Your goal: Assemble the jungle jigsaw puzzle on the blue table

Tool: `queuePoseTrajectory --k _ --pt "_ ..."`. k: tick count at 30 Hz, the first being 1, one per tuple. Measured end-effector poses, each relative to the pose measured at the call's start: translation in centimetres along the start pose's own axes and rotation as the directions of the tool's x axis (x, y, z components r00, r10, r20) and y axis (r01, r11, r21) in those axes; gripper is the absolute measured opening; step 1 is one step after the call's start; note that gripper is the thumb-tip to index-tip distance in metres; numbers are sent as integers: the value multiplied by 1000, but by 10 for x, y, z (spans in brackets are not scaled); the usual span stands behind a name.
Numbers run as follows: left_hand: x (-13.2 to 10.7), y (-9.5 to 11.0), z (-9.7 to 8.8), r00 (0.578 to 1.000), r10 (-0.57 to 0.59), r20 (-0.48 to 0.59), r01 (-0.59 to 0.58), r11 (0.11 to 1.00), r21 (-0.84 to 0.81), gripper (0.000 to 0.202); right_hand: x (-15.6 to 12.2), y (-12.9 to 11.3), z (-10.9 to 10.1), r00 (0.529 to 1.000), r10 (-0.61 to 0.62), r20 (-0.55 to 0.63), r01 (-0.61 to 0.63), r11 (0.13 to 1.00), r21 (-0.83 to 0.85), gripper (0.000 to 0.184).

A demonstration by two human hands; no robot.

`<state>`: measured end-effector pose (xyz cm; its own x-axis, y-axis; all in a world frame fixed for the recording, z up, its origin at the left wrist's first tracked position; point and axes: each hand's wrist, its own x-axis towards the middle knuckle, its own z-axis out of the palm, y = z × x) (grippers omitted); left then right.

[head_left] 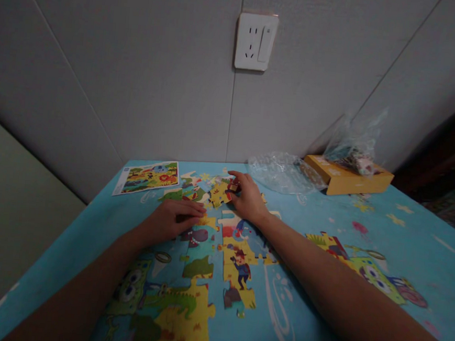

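Observation:
My right hand [247, 198] is at the far part of the table, thumb and index finger closed around the edge of a yellow and dark red puzzle piece [220, 192]. My left hand [178, 216] lies with its fingers stretched out flat, fingertips touching the pieces beside a joined strip with a hippo [200, 236]. Right of that strip, another joined section shows an elephant and a figure in a hat [240, 268]. A crocodile section [184, 314] lies nearest to me. Several loose pieces [191, 181] are beyond my left hand.
A printed picture card [150, 177] lies at the back left. Clear plastic wrap [284, 172] and a yellow box [352, 183] with a plastic bag [355, 149] on it are at the back right. More pieces [326, 242] lie beside my right forearm. A wall bounds the table [365, 218].

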<state>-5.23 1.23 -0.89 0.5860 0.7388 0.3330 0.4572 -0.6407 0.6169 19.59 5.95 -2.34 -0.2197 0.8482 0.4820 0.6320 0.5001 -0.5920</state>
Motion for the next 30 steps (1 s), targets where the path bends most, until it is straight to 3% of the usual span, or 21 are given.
queuePoseTrajectory --k 7,11,14,17,23,30 --pt "0 3 0 1000 -20 -8 20 999 36 21 1 -1 -1 998 -44 46 44 999 -2 35" --pt "1 -2 -3 988 -34 -148 54 989 138 22 1 -1 0 995 -50 88 51 999 -2 31" --pt "0 -14 -5 955 -96 -280 190 924 331 30 0 -1 0 995 -42 95 42 999 -2 30" --pt "-2 -27 -5 906 -231 -355 374 828 417 58 0 -1 0 995 -37 91 37 999 -4 28" --pt "-3 -37 -9 887 -325 -329 443 801 403 55 1 -2 0 997 -24 80 25 1000 -7 26" --pt "-1 -30 -13 895 -287 -342 418 807 417 47 1 -3 -1 997 -19 72 21 1000 -15 26"
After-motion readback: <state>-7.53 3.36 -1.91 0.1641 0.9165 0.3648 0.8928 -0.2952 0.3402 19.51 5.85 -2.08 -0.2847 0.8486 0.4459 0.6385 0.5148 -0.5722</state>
